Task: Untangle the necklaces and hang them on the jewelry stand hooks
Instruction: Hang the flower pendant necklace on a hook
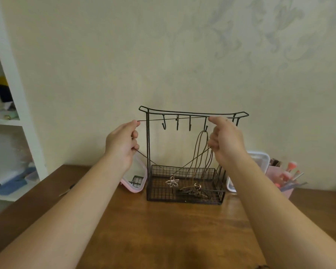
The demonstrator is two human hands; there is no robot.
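A black wire jewelry stand [147, 144] with several hooks under its top bar stands on the wooden table. My left hand [122, 144] and my right hand [224, 142] each pinch a thin dark cord necklace [190, 118] and stretch it level in front of the hooks. Its lower loop sags between my hands and carries a flower pendant [172, 181] over the stand's mesh basket [184, 197]. A tan necklace [199, 152] hangs from the right hook [205, 127]. More jewelry [194, 190] lies in the basket.
A pink-rimmed lidded box [137, 183] stands left of the stand. A white container [260, 159] and a pink cup of brushes [285, 181] stand to the right. White shelves [14, 121] fill the left edge. A wall is close behind.
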